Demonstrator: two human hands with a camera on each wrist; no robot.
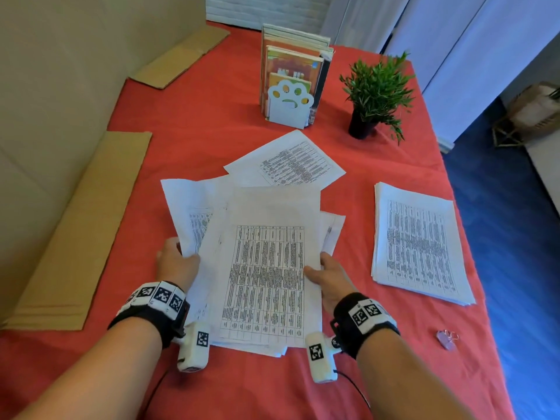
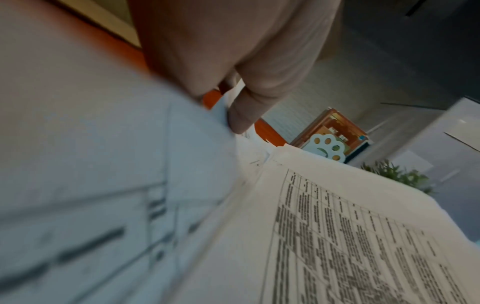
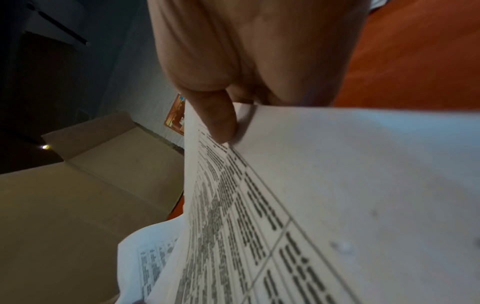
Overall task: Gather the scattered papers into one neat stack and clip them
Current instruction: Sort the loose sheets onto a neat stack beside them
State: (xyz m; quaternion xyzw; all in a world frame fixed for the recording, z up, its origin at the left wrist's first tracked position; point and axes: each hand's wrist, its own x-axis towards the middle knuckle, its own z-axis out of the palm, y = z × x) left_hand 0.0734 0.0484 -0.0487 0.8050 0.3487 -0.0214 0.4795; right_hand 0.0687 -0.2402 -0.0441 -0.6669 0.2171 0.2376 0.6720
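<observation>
- The red-clothed surface [image 1: 212, 140] fills most of the head view.
- A loose sheaf of papers [image 1: 263, 268] sits at lower centre, its long axis running from the bottom of the frame toward the top, sheets fanned out at the far end.
- A neater stack [image 1: 421, 244] lies at right, a single sheet [image 1: 288, 162] above centre.
- The left hand [image 1: 177, 262] grips the sheaf's left edge; the right hand [image 1: 331, 277] pinches its right edge, thumb on top.
- A small clip [image 1: 448, 339] lies at lower right.
</observation>
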